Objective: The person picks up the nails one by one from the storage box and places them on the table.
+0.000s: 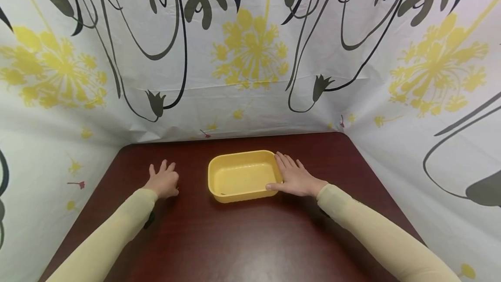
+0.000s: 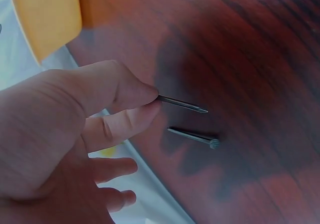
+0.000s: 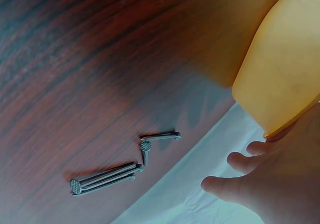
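My left hand (image 1: 163,182) hovers over the table to the left of a yellow plastic basket (image 1: 244,199). In the left wrist view, its thumb and index finger pinch a dark metal nail (image 2: 182,103), pointed end outward, while the other fingers spread. A second nail (image 2: 194,137) with a textured head lies on the wood just below. My right hand (image 1: 295,178) rests against the basket's right side, fingers fairly straight along the rim and thumb at the front corner. Several more nails (image 3: 107,178) lie on the tabletop in the right wrist view.
The dark reddish wooden table (image 1: 242,238) has rounded far corners. A white cloth (image 1: 242,112) with yellow and grey flower prints hangs behind the table and along both sides. A small dark spot shows inside the basket near its front left corner.
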`<state>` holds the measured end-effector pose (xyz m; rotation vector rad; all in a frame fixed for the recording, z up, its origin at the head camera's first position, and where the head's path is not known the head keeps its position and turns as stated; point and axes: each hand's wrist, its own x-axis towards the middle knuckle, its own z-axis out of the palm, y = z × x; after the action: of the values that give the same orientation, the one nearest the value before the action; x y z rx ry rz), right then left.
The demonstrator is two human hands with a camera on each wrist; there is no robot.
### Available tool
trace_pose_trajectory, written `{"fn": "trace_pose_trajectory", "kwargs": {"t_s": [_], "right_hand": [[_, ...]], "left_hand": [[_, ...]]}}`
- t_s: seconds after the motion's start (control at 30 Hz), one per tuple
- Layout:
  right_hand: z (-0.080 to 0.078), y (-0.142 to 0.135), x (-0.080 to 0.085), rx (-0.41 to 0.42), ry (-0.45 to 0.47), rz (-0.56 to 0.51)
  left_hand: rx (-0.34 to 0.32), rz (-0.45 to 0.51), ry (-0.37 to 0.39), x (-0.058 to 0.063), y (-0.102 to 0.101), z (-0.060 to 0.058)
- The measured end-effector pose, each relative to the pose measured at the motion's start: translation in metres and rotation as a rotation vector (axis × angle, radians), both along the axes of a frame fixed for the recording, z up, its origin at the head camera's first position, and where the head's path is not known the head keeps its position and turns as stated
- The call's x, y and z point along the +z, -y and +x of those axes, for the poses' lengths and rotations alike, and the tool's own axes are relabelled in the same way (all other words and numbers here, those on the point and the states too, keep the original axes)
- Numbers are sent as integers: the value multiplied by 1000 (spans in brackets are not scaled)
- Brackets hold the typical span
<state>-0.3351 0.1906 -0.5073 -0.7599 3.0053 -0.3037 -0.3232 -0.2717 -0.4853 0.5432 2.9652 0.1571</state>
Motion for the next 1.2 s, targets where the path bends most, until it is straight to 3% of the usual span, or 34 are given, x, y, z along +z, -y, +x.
{"fn": "trace_pose_trajectory", "kwargs": {"t_s": [0.37,0.67,0.93,1.2], "right_hand": [[1,1,1,10,-1,3],[1,-1,2,-3,3,9],[-2,5,10,-12,46,10],[5,8,25,-37,159,-42]], "left_hand": [[21,-25,-21,-13,0,0],[22,-30,-19,-13,-3,-2],[21,-19,-76,0,-3,0],[78,85,-203,28,-28,28]]}}
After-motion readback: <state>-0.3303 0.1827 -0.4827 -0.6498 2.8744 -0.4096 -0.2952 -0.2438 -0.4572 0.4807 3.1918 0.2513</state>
